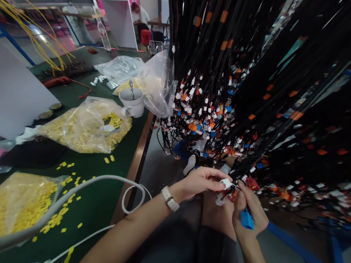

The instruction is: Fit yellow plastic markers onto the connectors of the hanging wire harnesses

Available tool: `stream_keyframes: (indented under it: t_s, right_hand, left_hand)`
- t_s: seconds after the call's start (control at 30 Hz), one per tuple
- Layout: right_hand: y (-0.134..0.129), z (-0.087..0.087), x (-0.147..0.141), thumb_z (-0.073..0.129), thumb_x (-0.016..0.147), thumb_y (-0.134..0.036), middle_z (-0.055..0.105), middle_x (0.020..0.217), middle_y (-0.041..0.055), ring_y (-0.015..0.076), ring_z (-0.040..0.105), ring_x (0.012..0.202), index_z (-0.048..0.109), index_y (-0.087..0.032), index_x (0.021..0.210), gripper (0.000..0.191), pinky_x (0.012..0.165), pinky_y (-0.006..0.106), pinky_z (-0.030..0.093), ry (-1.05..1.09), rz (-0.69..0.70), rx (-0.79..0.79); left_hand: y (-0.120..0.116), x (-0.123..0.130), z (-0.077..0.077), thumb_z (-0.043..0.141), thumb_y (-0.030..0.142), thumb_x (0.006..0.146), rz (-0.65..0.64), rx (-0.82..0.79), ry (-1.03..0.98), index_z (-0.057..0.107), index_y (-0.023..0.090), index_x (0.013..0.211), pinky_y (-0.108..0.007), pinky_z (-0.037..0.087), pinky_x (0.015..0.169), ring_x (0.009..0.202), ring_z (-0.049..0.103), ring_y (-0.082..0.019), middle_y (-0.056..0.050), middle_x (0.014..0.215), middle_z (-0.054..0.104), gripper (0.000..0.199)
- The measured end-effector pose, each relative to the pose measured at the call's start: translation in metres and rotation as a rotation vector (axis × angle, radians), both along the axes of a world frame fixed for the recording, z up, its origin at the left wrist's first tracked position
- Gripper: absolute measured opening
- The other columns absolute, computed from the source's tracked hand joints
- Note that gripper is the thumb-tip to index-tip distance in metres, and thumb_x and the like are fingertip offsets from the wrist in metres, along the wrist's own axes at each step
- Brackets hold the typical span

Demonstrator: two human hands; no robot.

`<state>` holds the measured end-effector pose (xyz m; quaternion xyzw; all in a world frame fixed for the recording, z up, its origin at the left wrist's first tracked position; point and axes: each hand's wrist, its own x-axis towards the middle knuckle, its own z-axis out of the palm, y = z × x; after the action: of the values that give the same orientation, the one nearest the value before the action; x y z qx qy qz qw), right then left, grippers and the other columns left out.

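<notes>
Left hand: at [205, 180], grip pinched, thumb against fingers, on a white connector [226, 183] between four and five o'clock in the view.
Right hand: at [251, 212], grip curled around a blue connector [247, 219], at five o'clock from the white one; whether its fingertips also hold a wire is too small to tell.
White connector: could slip or twist loose, as only fingertips appear to hold it.
Blue connector: could drop if the right fingers loosen for finer work.
Black cables: hanging [235, 68] at one o'clock from the hands; their crowded ends could snag or be confused with one another.
White cord: loops [57, 208] past the bench [122, 155] edge at nine o'clock, near the left forearm [127, 237]; an elbow swing might catch it.
Cup: near the edge [134, 106] at ten o'clock; a tugged cable could tip it.
</notes>
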<state>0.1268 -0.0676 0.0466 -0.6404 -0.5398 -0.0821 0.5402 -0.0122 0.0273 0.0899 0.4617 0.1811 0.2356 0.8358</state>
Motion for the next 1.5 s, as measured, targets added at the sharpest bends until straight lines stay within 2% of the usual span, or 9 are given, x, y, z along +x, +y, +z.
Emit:
stream_keyframes:
  t_s: [0.13,0.23,0.53,0.63,0.77,0.9,1.13,1.33,1.5]
  right_hand:
    - [-0.002,0.001,0.006,0.056,0.081,-0.029,0.067,0.099,0.0117,0.0261,0.063,0.09,0.067,-0.016,0.096,0.023,0.081,0.041,0.047,0.193,-0.123,0.024]
    - [-0.005,-0.002,0.022,0.059,0.078,-0.04,0.068,0.093,0.0114,0.0238,0.063,0.073,0.066,-0.014,0.099,0.034,0.062,0.034,0.049,0.467,-0.224,-0.062]
    - [-0.013,-0.004,0.029,0.064,0.073,-0.038,0.067,0.092,0.011,0.0208,0.061,0.072,0.066,-0.015,0.089,0.028,0.059,0.029,0.047,0.684,0.027,-0.216]
    - [-0.012,-0.001,0.026,0.066,0.071,-0.037,0.067,0.09,0.0111,0.023,0.062,0.077,0.066,-0.016,0.08,0.022,0.06,0.031,0.049,0.62,0.167,-0.3]
    - [-0.011,-0.003,0.025,0.066,0.071,-0.03,0.067,0.09,0.009,0.0236,0.062,0.084,0.067,-0.02,0.081,0.015,0.071,0.036,0.049,0.481,0.371,-0.376]
    - [-0.011,-0.005,0.027,0.06,0.074,-0.025,0.065,0.099,0.0092,0.0235,0.061,0.092,0.068,-0.022,0.087,0.015,0.08,0.038,0.048,0.304,0.525,-0.461]
    - [-0.017,-0.005,0.034,0.055,0.073,-0.019,0.062,0.094,0.0069,0.0213,0.059,0.088,0.064,-0.022,0.086,0.017,0.075,0.032,0.046,0.12,0.626,-0.535]
    - [-0.021,0.001,0.036,0.049,0.073,-0.015,0.057,0.074,0.0015,0.0158,0.054,0.068,0.056,-0.02,0.072,0.008,0.061,0.025,0.041,0.15,0.653,-0.553]
    - [-0.02,0.001,0.035,0.045,0.068,-0.01,0.055,0.07,0.0003,0.0147,0.051,0.063,0.055,-0.02,0.07,0.014,0.056,0.024,0.037,0.139,0.69,-0.641]
  left_hand:
    - [0.006,-0.004,0.002,0.07,0.02,0.066,0.01,-0.054,-0.035,0.066,0.014,0.098,-0.026,0.04,0.073,0.074,0.054,-0.01,-0.005,0.087,0.061,0.033]
    - [0.016,-0.012,0.004,0.071,0.021,0.065,0.135,-0.147,-0.12,0.065,0.014,0.098,-0.024,0.039,0.067,0.07,0.053,-0.01,-0.005,0.086,0.059,0.034]
    - [0.025,-0.01,-0.005,0.067,0.023,0.067,0.334,-0.217,0.05,0.063,0.013,0.096,-0.021,0.037,0.058,0.063,0.05,-0.008,-0.005,0.083,0.056,0.031]
    - [0.023,-0.003,-0.012,0.06,0.022,0.072,0.491,0.01,0.341,0.06,0.012,0.103,-0.023,0.04,0.061,0.069,0.051,-0.011,-0.007,0.09,0.057,0.032]
    - [0.014,-0.001,-0.01,0.059,0.018,0.071,0.637,0.558,0.6,0.055,0.015,0.112,-0.033,0.039,0.088,0.101,0.048,-0.02,-0.01,0.113,0.051,0.041]
    - [0.0,-0.001,0.007,0.055,0.019,0.074,0.549,0.872,0.617,0.055,0.017,0.111,-0.037,0.032,0.099,0.111,0.044,-0.023,-0.011,0.118,0.047,0.037]
    - [-0.034,-0.015,0.036,0.052,0.02,0.077,0.281,0.893,0.564,0.059,0.017,0.104,-0.029,0.04,0.089,0.098,0.052,-0.018,-0.007,0.106,0.057,0.027]
    - [-0.08,-0.082,0.069,0.056,0.026,0.077,-0.231,0.831,0.707,0.059,0.027,0.109,-0.027,0.04,0.083,0.094,0.056,-0.019,-0.003,0.103,0.063,0.032]
    - [-0.11,-0.156,0.076,0.062,0.026,0.069,-0.223,0.706,0.97,0.066,0.035,0.094,-0.024,0.043,0.073,0.083,0.059,-0.017,0.002,0.093,0.067,0.026]
